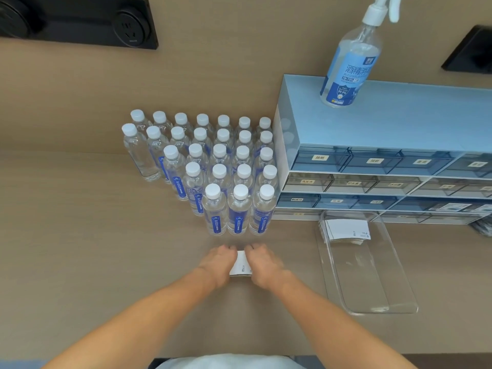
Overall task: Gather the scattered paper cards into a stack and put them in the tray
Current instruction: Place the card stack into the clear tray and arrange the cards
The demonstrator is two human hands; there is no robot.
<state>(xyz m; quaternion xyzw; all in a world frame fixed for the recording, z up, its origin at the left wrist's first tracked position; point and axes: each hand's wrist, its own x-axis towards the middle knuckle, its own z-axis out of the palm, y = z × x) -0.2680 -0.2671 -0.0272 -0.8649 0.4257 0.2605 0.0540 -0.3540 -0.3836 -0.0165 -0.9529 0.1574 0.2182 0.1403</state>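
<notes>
Fingers of the left hand [218, 263] and the right hand [262, 265] are pressed against opposite sides of a small stack of cards [241, 265], squared on the table [93, 249] near the water bottles [218, 166]. An earlier stack [346, 230] is seen lying in the clear tray [378, 310]; this one is judged left to be moved there.

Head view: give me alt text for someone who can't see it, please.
Both hands, left hand and right hand, squeeze a small stack of paper cards on a tan table. To the right, a clear tray already holds more cards; water bottles stand behind.
</notes>
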